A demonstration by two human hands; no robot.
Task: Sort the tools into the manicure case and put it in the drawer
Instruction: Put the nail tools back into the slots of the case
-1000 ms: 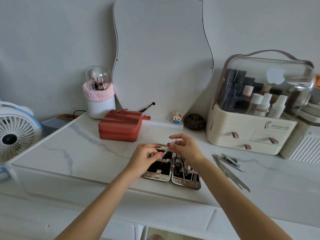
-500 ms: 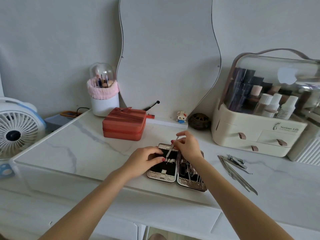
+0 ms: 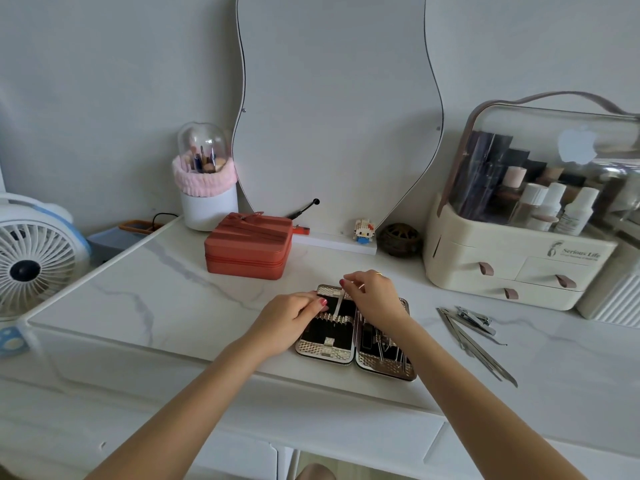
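Note:
The manicure case (image 3: pixel 325 353) lies open and flat near the front edge of the white marble table (image 3: pixel 166 292), silver outside and black inside. My right hand (image 3: pixel 375 296) pinches a thin metal tool (image 3: pixel 337 304) and holds it slanted, its lower tip at the strap across the left half. My left hand (image 3: pixel 291 320) rests on the left half of the case and holds it. The right half (image 3: pixel 384 351) carries several tools in its loops. More loose metal tools (image 3: pixel 474 334), among them nail clippers and long files, lie on the table to the right.
A red zip box (image 3: pixel 247 245) stands behind the case. A cream cosmetics organiser (image 3: pixel 512 271) with small drawers is at the back right. A brush holder (image 3: pixel 207 188), a wavy mirror (image 3: pixel 337 109) and small ornaments line the wall. A fan (image 3: pixel 33 258) stands left. White drawer fronts (image 3: pixel 346 448) sit below the table.
My right hand has brought the thin tool down from above the case until its tip meets the strap in the left half. My left hand has stayed on the case.

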